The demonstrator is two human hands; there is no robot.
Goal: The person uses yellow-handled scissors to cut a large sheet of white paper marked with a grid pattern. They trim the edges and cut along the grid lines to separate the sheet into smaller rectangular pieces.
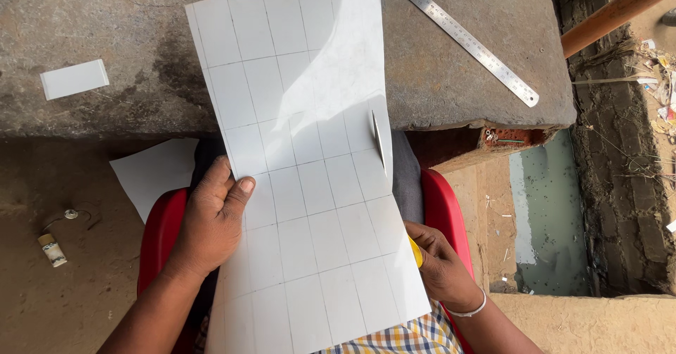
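Tube (pixel 52 249) on dirt, lower left. White card (pixel 74 79) on stone slab (pixel 127 37), upper left. Loose paper (pixel 151 174) below it, by red chair (pixel 160 238). Left hand (pixel 211 220) at centre left, pinching gridded sheet (pixel 310 164) by its left edge, thumb on top. Sheet running from top centre to bottom centre, slit (pixel 377 137) open near right edge. Right hand (pixel 440 266) at lower right, under sheet's right edge, closed on yellow tool (pixel 417 251), mostly hidden. Steel ruler (pixel 465 37) upper right on slab. Wooden pole (pixel 616 13) at top right corner.
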